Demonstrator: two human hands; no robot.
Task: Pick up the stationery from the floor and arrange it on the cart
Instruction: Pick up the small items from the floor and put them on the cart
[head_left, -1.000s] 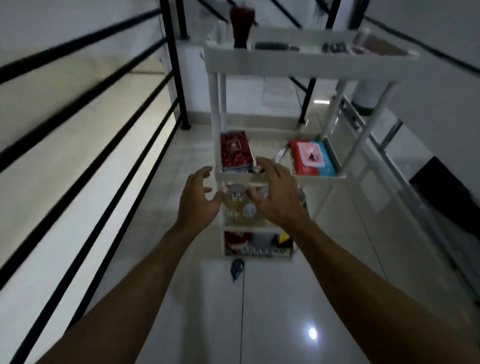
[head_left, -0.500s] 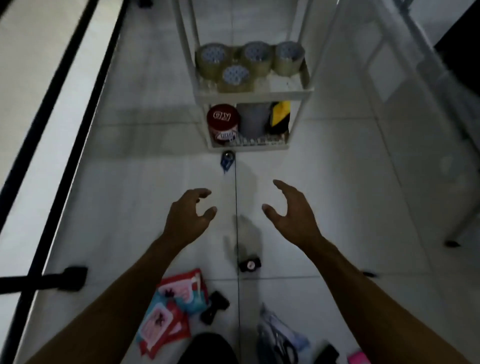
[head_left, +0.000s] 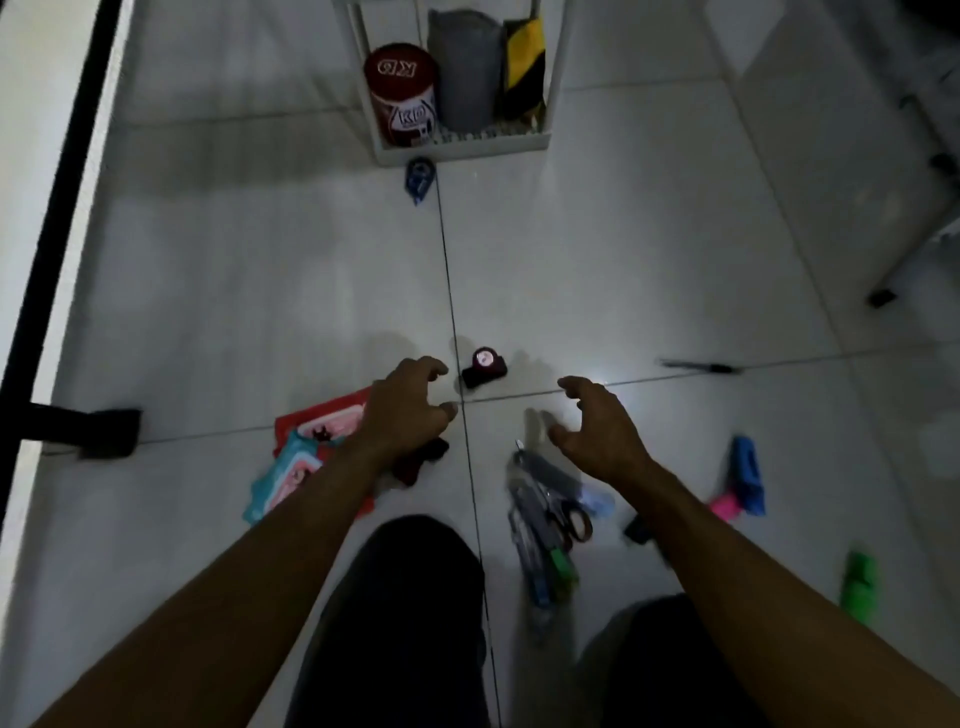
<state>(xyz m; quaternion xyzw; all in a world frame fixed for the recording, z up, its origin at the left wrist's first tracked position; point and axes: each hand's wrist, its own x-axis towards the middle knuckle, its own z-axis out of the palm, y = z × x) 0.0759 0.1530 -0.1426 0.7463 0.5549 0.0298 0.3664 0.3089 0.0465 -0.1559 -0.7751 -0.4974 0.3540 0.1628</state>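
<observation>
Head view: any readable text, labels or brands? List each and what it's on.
"KD" on the lid of the red canister on the cart's bottom shelf; seen upside down from here.
"KD" again on the canister's side label; the smaller print beneath it is too blurred to read.
Red and teal packets on the floor: printed pictures only, any lettering too blurred to read.
Correction tape by the cart: nothing legible.

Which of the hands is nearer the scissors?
Right. The right hand hovers just above and beside the scissors; the left hand is across the tile line, over the red packets.
</observation>
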